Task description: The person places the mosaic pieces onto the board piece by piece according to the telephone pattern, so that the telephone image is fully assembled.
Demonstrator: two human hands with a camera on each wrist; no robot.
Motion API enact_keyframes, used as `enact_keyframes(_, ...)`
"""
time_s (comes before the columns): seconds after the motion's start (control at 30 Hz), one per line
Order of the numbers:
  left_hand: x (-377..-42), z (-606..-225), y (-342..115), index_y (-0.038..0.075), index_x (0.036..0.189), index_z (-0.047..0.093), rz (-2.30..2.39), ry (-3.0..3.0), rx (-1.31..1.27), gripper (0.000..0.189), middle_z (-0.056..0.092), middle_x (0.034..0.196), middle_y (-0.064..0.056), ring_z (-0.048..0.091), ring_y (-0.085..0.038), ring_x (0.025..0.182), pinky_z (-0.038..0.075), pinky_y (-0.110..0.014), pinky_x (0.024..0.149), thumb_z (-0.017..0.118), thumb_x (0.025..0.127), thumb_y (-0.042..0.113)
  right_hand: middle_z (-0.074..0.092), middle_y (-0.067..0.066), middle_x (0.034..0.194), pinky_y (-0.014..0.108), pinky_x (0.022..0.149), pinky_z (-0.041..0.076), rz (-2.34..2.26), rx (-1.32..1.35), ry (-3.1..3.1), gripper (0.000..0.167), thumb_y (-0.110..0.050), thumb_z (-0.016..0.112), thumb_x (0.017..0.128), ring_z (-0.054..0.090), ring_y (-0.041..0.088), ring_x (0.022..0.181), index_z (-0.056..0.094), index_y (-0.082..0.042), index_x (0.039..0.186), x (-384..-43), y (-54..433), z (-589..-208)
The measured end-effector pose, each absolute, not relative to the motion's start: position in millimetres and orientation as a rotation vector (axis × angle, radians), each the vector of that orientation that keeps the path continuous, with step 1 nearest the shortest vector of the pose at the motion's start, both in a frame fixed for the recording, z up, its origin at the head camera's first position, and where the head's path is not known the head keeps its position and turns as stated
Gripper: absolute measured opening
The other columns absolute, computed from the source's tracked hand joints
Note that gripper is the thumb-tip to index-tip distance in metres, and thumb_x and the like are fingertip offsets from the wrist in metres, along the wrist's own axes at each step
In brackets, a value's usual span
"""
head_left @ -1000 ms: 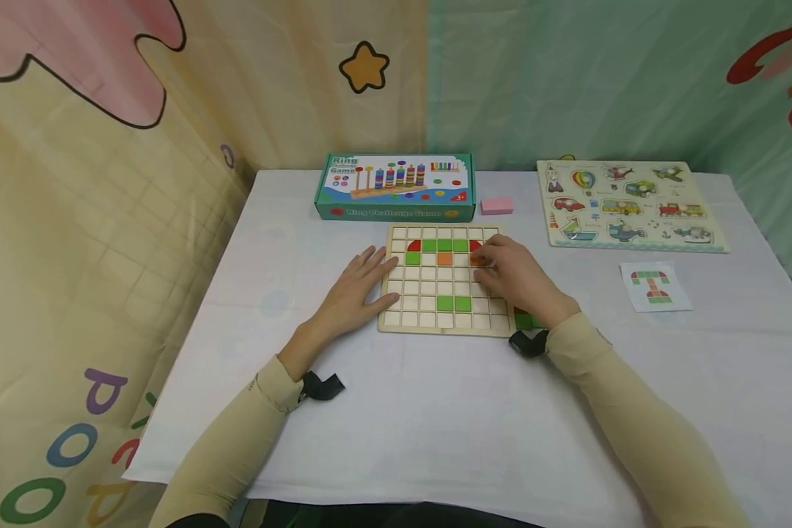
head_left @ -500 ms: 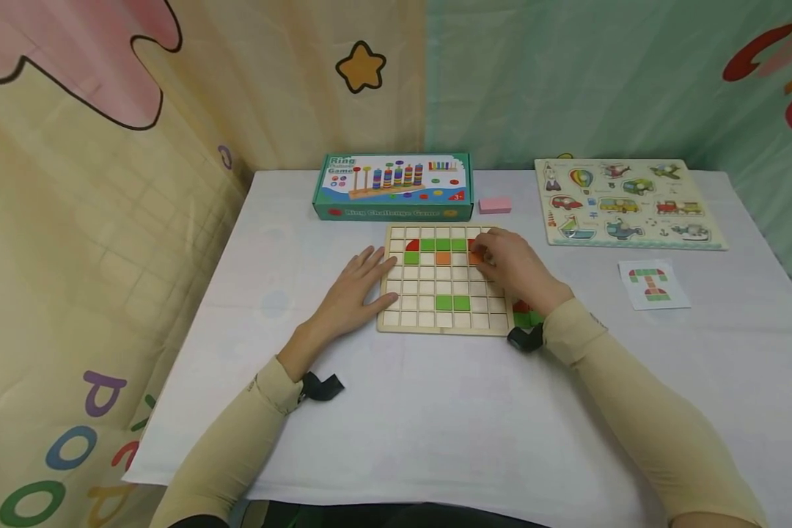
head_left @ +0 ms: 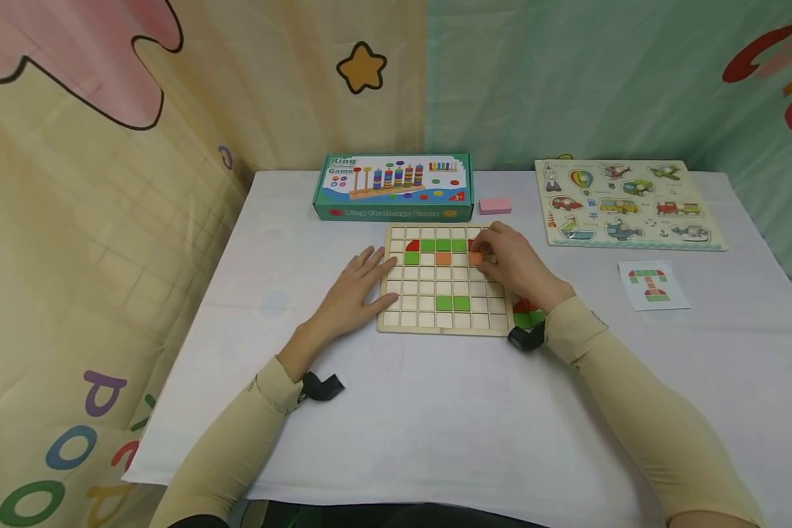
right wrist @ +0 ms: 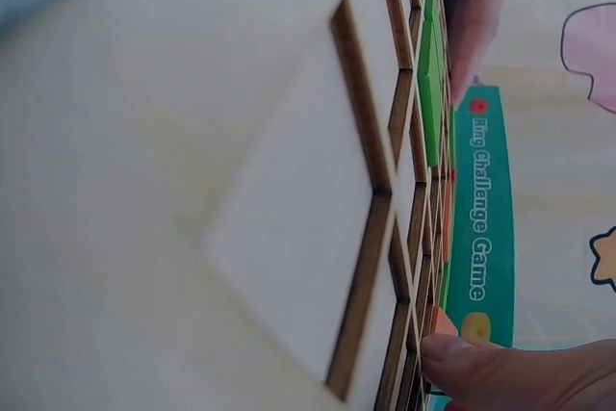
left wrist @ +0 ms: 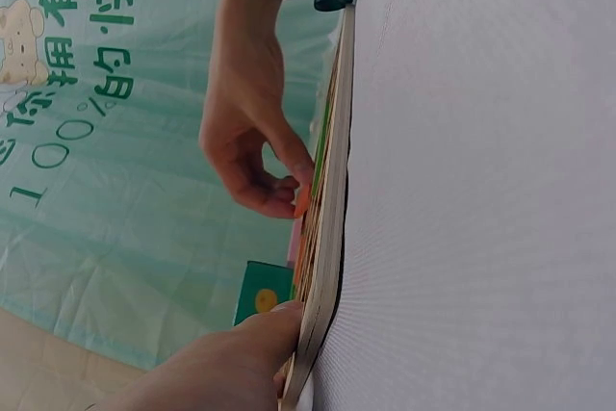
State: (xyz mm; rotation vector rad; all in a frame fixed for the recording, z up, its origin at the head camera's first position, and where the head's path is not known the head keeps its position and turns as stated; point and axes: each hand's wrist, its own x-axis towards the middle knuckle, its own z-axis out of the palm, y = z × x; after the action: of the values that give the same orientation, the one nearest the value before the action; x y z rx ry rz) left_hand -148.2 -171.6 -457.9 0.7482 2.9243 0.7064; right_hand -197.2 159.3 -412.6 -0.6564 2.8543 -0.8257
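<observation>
A wooden grid board (head_left: 429,319) lies on the white table with red, green and orange tiles in some of its cells. My left hand (head_left: 353,290) rests with outstretched fingers on the board's left edge. At the upper right cells, my right hand (head_left: 521,265) pinches an orange square tile (head_left: 475,258) between thumb and fingers. The left wrist view shows this orange tile (left wrist: 303,201) tilted at the fingertips, low over the board. Another orange tile (head_left: 443,258) sits in the same row, below green tiles (head_left: 443,244). Part of a red tile is hidden by the right hand.
Red and green tiles (head_left: 526,317) lie beside the board, under the right wrist. A pattern card (head_left: 653,286) and a picture puzzle (head_left: 630,205) are at the right. Behind the board stand a Ring Challenge Game box (head_left: 394,187) and a pink block (head_left: 495,205).
The right hand has shifted slightly, and its thumb has come up closer to the fingers at the orange tile. The left hand has stayed on the board's edge.
</observation>
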Motion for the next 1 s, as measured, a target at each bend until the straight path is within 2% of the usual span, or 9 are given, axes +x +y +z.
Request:
enact_keyframes(0.13,-148,-457,-171,0.017,0.166,0.036,0.711,2.922,0.749,0.073,0.023,0.176,-0.009,0.011,-0.030,0.165,0.009,-0.049,0.135,0.061,0.104,0.047,0.063,0.015,0.119,0.049,0.100,0.056,-0.892,-0.616,2.844,0.022,-0.006,0.075,0.097,0.064,0.032,0.111,0.067,-0.002,0.117,-196,160,-412)
enact_keyframes(0.33,-147,-458,-171,0.016,0.165,0.037,0.723,2.924,0.756,0.073,0.024,0.175,-0.009,0.012,-0.030,0.165,0.010,-0.049,0.135,0.061,0.104,0.047,0.072,0.010,0.102,0.042,0.086,0.055,-0.937,-0.604,2.823,0.012,-0.009,0.077,0.097,0.062,0.027,0.095,0.071,-0.007,0.106,-192,162,-410)
enact_keyframes(0.43,-147,-457,-170,0.016,0.165,0.037,0.724,2.924,0.756,0.073,0.024,0.175,-0.010,0.012,-0.031,0.165,0.010,-0.050,0.135,0.061,0.104,0.047,0.074,0.008,0.098,0.041,0.082,0.055,-0.961,-0.652,2.827,0.009,-0.011,0.079,0.096,0.063,0.025,0.092,0.073,-0.008,0.103,-189,158,-404)
enact_keyframes(0.6,-147,-457,-171,0.016,0.165,0.037,0.712,2.924,0.747,0.073,0.023,0.176,-0.009,0.012,-0.031,0.165,0.009,-0.051,0.134,0.061,0.104,0.048,0.076,0.006,0.097,0.040,0.084,0.058,-1.021,-0.716,2.763,0.009,-0.016,0.078,0.097,0.067,0.022,0.092,0.076,-0.009,0.103,-181,142,-393)
enact_keyframes(0.8,-148,-458,-171,0.017,0.165,0.037,0.697,2.934,0.754,0.073,0.024,0.176,-0.009,0.012,-0.031,0.165,0.009,-0.050,0.135,0.060,0.104,0.048,0.076,0.003,0.093,0.038,0.084,0.060,-0.965,-0.768,2.698,0.005,-0.012,0.076,0.098,0.069,0.020,0.088,0.079,-0.009,0.102,-174,125,-398)
enact_keyframes(1.0,-149,-458,-172,0.017,0.165,0.037,0.707,2.930,0.751,0.074,0.023,0.176,-0.008,0.012,-0.030,0.165,0.010,-0.051,0.134,0.060,0.104,0.050,0.079,0.008,0.099,0.041,0.084,0.061,-0.920,-0.745,2.753,0.009,-0.009,0.075,0.098,0.071,0.024,0.091,0.082,-0.006,0.104,-170,118,-403)
